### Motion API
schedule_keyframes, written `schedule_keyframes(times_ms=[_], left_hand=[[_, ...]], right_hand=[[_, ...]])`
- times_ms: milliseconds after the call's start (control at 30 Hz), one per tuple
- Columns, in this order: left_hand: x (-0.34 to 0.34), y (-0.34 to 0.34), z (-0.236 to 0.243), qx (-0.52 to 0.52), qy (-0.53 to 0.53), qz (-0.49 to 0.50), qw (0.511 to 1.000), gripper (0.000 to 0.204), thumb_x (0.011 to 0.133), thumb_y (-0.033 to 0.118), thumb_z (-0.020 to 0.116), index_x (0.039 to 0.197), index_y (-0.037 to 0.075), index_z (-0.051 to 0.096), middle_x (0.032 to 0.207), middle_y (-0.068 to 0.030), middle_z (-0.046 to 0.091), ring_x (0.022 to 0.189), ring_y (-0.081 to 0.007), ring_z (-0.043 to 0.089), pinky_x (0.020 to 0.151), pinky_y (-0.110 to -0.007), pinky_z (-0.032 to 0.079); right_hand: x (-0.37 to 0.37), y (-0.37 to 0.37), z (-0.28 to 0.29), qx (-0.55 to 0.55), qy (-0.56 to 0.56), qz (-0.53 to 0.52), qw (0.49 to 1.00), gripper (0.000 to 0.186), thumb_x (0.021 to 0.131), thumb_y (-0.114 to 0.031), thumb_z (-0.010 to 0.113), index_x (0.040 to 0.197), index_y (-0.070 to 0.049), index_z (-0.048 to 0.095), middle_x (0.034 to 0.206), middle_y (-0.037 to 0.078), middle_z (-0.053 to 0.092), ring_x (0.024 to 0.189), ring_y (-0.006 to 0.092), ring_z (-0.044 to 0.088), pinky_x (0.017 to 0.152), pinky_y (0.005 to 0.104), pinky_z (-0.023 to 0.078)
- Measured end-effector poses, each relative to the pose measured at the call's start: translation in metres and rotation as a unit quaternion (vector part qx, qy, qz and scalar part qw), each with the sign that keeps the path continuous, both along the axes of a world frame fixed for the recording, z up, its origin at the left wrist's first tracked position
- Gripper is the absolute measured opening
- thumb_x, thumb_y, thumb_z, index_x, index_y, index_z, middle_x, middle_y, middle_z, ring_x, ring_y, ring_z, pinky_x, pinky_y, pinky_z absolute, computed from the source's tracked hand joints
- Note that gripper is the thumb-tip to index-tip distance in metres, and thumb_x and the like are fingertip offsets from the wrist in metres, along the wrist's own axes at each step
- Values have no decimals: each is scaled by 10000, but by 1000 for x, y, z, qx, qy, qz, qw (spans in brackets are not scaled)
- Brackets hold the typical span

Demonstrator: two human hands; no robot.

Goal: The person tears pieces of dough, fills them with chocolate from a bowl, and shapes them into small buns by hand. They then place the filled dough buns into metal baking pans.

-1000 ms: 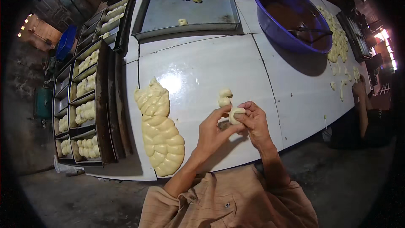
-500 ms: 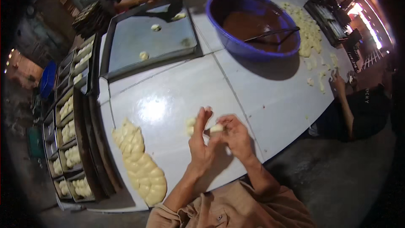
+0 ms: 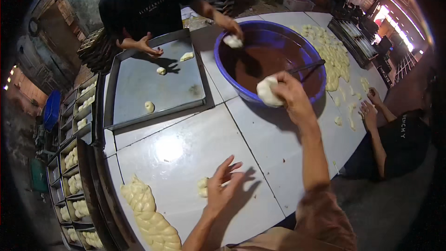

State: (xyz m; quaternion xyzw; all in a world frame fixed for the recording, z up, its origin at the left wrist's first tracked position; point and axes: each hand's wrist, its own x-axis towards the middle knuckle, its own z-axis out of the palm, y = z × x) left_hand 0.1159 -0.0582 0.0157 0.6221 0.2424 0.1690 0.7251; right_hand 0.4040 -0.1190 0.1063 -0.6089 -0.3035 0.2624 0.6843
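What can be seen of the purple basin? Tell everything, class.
The purple basin is round and wide, apparently plastic. It stands upright on the white table, partly filled with something brown. A dark utensil reaches its right rim. The right hand, gripping dough, hides part of its near rim; a co-worker's hand hangs over its left side; contact is unclear.

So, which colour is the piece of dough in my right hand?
The piece of dough is pale cream, best seen in the head view.

One soft, rounded, cream-coloured dough piece (image 3: 267,92) is held in the right hand (image 3: 292,96) near the purple plastic tub (image 3: 243,91); two cream dough balls (image 3: 202,183) lie together beside the left hand (image 3: 221,188).
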Motion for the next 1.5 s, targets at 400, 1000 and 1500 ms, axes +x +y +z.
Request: schedule_keyframes(times_ms=[400, 1000, 1500], left_hand=[[-24, 25, 0, 5, 74, 45, 996, 334, 982, 107, 635, 1275, -49, 607, 1126, -180, 710, 992, -209, 696, 869, -320, 563], [52, 22, 30, -265, -122, 2, 957, 595, 1040, 484, 480, 1375, -4, 537, 1350, -125, 587, 1286, -214, 525, 1051, -467, 460], [-40, 30, 5, -117, -46, 197, 972, 381, 923, 247, 749, 1214, 9, 691, 856, -39, 688, 657, -51, 597, 523, -197, 453]], right_hand=[[108, 59, -74, -511, -294, 285, 756, 297, 873, -238, 588, 1055, -11, 646, 847, 73, 637, 779, 184, 577, 702, 354, 472], [-72, 16, -40, 63, 240, 113, 962, 153, 1014, -170, 576, 1113, -60, 536, 944, 41, 644, 822, 102, 660, 683, 231, 557], [-221, 9, -94, -43, -267, -30, 962, 235, 901, 4, 658, 1136, -2, 675, 1257, 130, 573, 969, 215, 658, 802, 304, 562]])
